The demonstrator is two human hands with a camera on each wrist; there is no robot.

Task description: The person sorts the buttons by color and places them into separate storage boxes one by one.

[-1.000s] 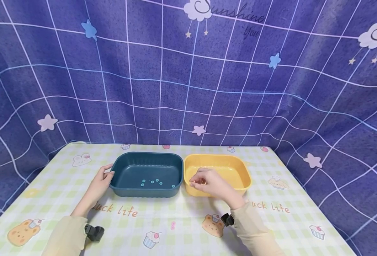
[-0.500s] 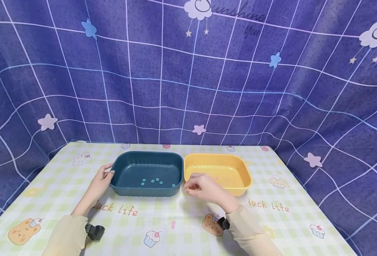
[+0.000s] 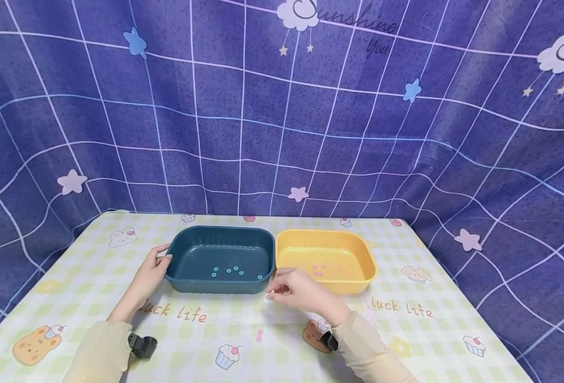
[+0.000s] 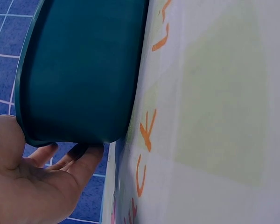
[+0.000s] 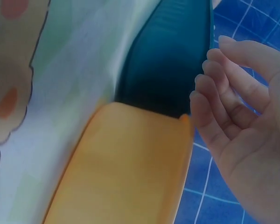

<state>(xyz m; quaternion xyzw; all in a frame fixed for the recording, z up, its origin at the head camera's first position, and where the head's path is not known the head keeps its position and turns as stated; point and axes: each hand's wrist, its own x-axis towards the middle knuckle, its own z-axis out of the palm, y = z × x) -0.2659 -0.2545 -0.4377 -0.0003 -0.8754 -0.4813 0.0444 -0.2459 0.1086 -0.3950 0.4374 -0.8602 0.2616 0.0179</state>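
Observation:
My left hand (image 3: 154, 270) rests against the left end of the dark teal bin (image 3: 220, 288). In the left wrist view its fingers (image 4: 86, 163) touch the outside of the end wall, with the thumb side at the rim. Several small round light-blue, button-like pieces (image 3: 228, 271) lie on the bin's floor. My right hand (image 3: 298, 290) hovers before the near left corner of the yellow bin (image 3: 354, 287), fingers loosely curled and nothing seen between them. Several small pink pieces (image 3: 318, 274) lie in the yellow bin. Small pink pieces (image 3: 259, 335) also lie together on the tablecloth, nearer the front.
Both bins stand side by side, their ends meeting. The checked tablecloth (image 3: 186, 351) carries printed bears, cupcakes and lettering. Behind the table hangs a blue curtain (image 3: 243, 133) with a white grid. Each wrist wears a small black camera (image 3: 143, 346).
My right hand has moved left and toward me, from over the yellow bin to in front of it, uncovering the pink pieces inside. The left hand stays on the teal bin.

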